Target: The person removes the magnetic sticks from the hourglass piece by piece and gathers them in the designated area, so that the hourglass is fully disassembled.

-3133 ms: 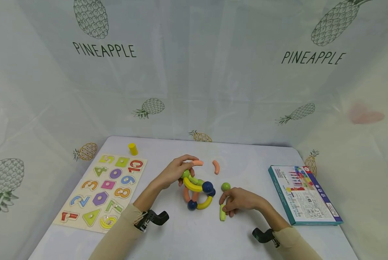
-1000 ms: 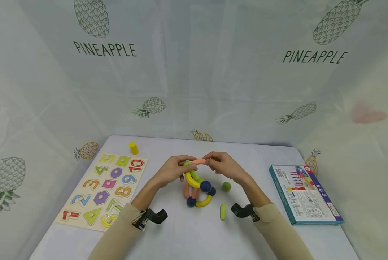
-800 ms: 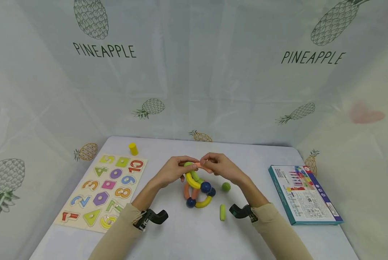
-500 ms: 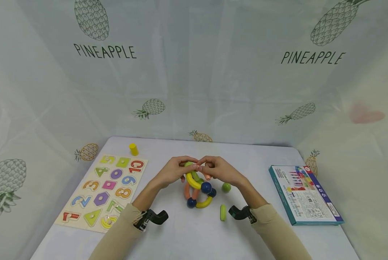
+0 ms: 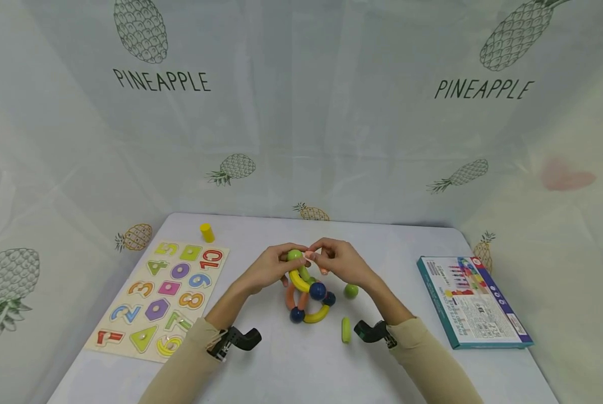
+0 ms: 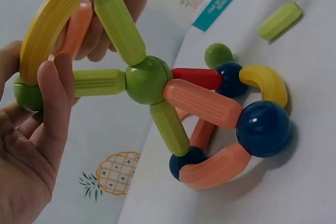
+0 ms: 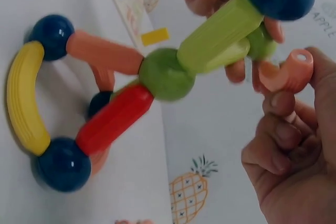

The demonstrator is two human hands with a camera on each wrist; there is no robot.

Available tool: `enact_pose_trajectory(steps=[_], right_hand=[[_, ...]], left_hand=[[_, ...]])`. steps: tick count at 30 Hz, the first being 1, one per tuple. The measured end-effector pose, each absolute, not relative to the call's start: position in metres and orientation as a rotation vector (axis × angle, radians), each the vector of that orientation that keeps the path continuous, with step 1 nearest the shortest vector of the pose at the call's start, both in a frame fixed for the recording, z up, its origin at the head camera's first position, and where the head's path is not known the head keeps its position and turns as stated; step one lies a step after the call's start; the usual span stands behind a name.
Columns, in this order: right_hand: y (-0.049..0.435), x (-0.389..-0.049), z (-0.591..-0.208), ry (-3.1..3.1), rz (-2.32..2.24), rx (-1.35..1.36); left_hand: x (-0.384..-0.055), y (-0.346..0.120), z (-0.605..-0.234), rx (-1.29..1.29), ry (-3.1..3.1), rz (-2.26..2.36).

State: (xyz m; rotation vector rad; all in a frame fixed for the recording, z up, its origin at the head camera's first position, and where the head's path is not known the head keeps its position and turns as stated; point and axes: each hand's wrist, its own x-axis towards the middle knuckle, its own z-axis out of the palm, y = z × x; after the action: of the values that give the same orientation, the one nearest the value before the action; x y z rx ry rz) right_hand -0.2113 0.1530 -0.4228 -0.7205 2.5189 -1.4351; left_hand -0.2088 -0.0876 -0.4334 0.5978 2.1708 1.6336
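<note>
A magnetic ball-and-stick structure stands between my hands. Its middle green ball (image 6: 148, 80) joins light green, salmon and red sticks; dark blue balls (image 6: 263, 128) and a yellow curved stick (image 6: 265, 83) form its lower part. My left hand (image 5: 267, 270) grips the green end ball (image 6: 29, 96) at its top, beside another yellow curved stick (image 6: 48, 32). My right hand (image 5: 349, 264) pinches a salmon curved stick (image 7: 290, 72) between thumb and fingers, close to that end ball. Whether the stick touches the ball I cannot tell. A loose green ball (image 5: 351, 291) and light green stick (image 5: 346, 330) lie right of the structure.
At the left lies a number-and-shape puzzle board (image 5: 155, 297), with a yellow cylinder (image 5: 207, 232) behind it. A flat teal-edged box (image 5: 475, 303) lies at the right. A pineapple-print curtain (image 5: 301, 112) hangs behind the white table (image 5: 301, 370).
My right hand has left the light green stick on the table and come up to the left hand. It has turned the salmon stick, now pointing downward. The left hand has stayed near the structure's top.
</note>
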Motion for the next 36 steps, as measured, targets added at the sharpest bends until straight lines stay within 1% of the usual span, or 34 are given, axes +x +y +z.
enact_pose_trajectory(steps=[10,19,25,28,36], right_hand=[[0.183,-0.231,-0.436,2.536,-1.58,-0.362],[0.213,-0.251,-0.475,2.601,-1.44,-0.088],[0.22,-0.265,-0.491,2.625,-1.371,0.139],[0.218,-0.27,-0.494,2.649,-1.324,0.191],[0.212,-0.273,-0.501,2.623,-1.246,0.205]], left_hand=[[-0.209,-0.088,-0.433,0.571,2.16,1.639],[-0.209,-0.087,-0.434,0.588,2.162,1.631],[-0.209,-0.089,-0.435,0.583,2.179,1.626],[-0.209,-0.089,-0.435,0.582,2.182,1.624],[-0.209,-0.088,-0.435,0.597,2.164,1.637]])
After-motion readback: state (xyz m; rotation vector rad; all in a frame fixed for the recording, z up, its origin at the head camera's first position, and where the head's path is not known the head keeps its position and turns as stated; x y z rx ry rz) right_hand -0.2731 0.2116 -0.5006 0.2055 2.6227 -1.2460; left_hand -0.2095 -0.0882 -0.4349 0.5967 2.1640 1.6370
